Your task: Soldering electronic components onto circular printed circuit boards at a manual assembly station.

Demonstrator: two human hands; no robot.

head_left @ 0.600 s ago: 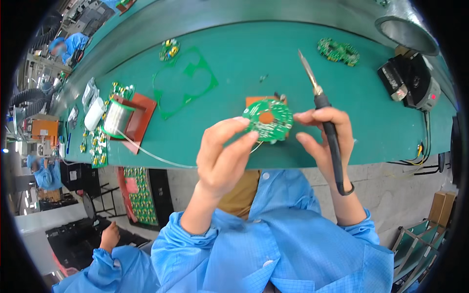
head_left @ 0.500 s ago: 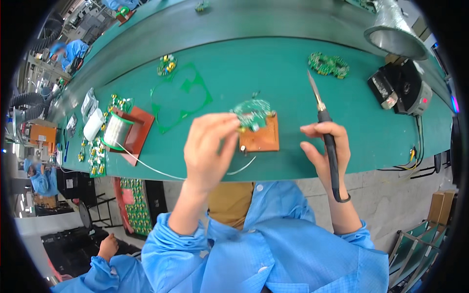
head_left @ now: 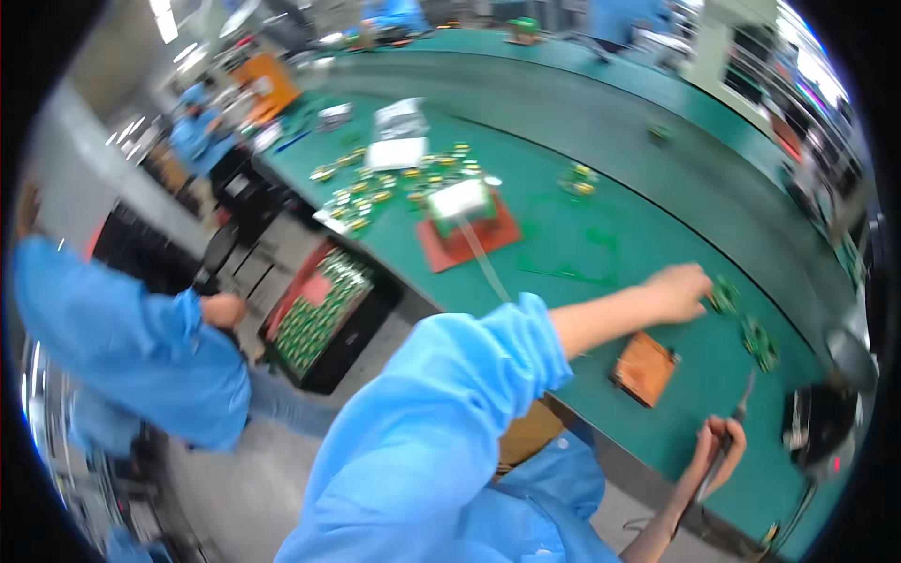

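Stretched out over the green bench, my left hand (head_left: 678, 293) has its fingers closed at the edge of a small green circuit board (head_left: 723, 296), which lies at or just above the bench top; blur hides the exact grip. A second green circuit board (head_left: 758, 343) lies beside it. My right hand (head_left: 721, 452) is wrapped round a soldering iron (head_left: 720, 462), its tip pointing up and away from me. Between the hands sits an orange-brown block (head_left: 646, 369) with no board on it.
A solder wire spool (head_left: 460, 208) stands on a red-brown base (head_left: 511, 233), wire trailing toward me. Several boards (head_left: 361, 202) lie beyond. A green frame (head_left: 572, 267) lies flat. A black soldering station (head_left: 809, 427) and fume duct (head_left: 849, 358) stand right. Someone in blue (head_left: 122, 328) is at left.
My left hand has carried the circuit board from above the block to the far side beside the other board. The view has swung left and tilted. The iron stays in my right hand.
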